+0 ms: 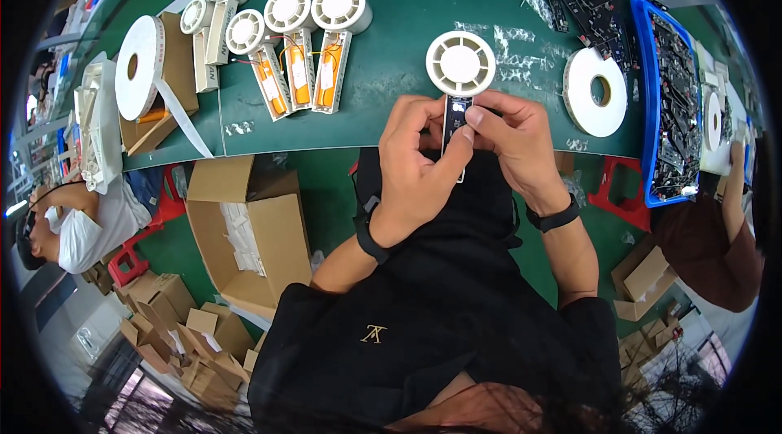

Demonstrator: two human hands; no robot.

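Note:
A white handheld fan body [461, 65] with a round slotted head lies at the near edge of the green table [407, 19], its handle pointing toward me. My left hand [419, 165] grips the handle from the left, thumb pressing a dark circuit board [456, 118] set into it. My right hand [517, 141] holds the handle from the right, its fingertips on the board's top. Most of the handle is hidden by my fingers.
Several open fan bodies [297, 51] with orange batteries lie in a row at the left. Two white tape rolls [138, 67] [596, 92] stand on the table. A blue tray [664, 100] of dark circuit boards sits right. An open cardboard box [248, 230] stands on the floor. Other people sit left and right.

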